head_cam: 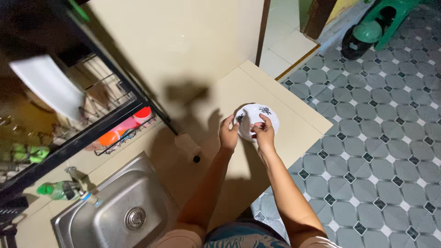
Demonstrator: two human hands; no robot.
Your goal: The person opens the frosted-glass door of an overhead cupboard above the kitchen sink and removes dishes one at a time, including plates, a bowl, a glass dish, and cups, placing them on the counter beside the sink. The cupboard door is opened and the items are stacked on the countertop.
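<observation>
**Small white plate held in two hands**

The left hand [228, 135] pinches the plate [257, 120] at its 8 o'clock edge. The right hand [264, 134] grips near 6 o'clock. It hangs over the counter [298, 124]. It looks light, hard and breakable, so edges are best.

Single head-worn view, looking steeply down from above the person's own arms onto the cream surface [271, 138], at arm's length. The sink [124, 209] lies near left, a dish rack [92, 115] far left, and the tiled floor [376, 138] fills the right.
</observation>
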